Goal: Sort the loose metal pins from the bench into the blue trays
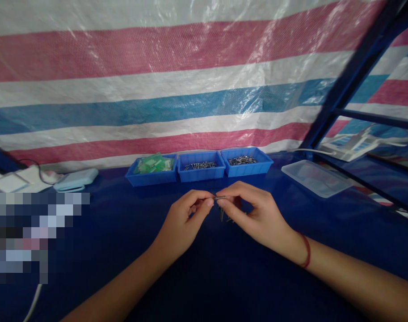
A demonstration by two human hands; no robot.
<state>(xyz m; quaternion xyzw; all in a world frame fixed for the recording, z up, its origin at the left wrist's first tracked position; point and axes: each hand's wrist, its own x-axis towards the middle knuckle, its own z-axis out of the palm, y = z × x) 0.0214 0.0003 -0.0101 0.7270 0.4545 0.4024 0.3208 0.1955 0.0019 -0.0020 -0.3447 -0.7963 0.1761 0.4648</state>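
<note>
Steel, thin and stiff: a small screw sits pinched between left hand and right hand, over the blue table. Light, slippery, best gripped at both ends. Trays at twelve o'clock.

Three bins behind hands; lid right of bins.

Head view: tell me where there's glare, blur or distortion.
Head view: glare streaks on the clear sheet over the striped tarp; a pixelated block masks the lower left; the blue frame bows near the right edge; the screw pinched by left hand and right hand looks soft.
</note>
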